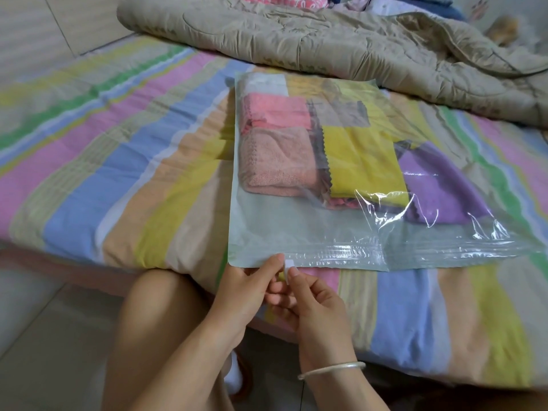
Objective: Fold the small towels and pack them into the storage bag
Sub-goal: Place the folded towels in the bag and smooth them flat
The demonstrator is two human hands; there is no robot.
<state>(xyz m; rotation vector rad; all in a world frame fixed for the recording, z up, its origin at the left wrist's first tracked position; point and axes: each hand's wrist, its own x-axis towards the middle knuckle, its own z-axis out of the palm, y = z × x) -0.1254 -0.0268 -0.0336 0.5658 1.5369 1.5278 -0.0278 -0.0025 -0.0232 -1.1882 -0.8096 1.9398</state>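
A clear plastic storage bag (284, 229) lies flat on the striped bed. Inside it sit several folded towels: a peach one (275, 158), a pink one (275, 112), a yellow one (361, 164), a grey one (341, 114) and a purple one (439, 185). The bag's zip strip (415, 253) runs along its near edge. My left hand (246, 289) pinches that near edge at its left end. My right hand (308, 301) pinches the small white slider clip (288, 266) on the strip, right beside my left fingers.
The striped bedsheet (118, 161) covers the bed, whose near edge runs under my hands. A rumpled beige quilt (326, 40) is heaped along the far side. My bare knee (160, 307) is at the bed's edge, above a tiled floor (44, 336).
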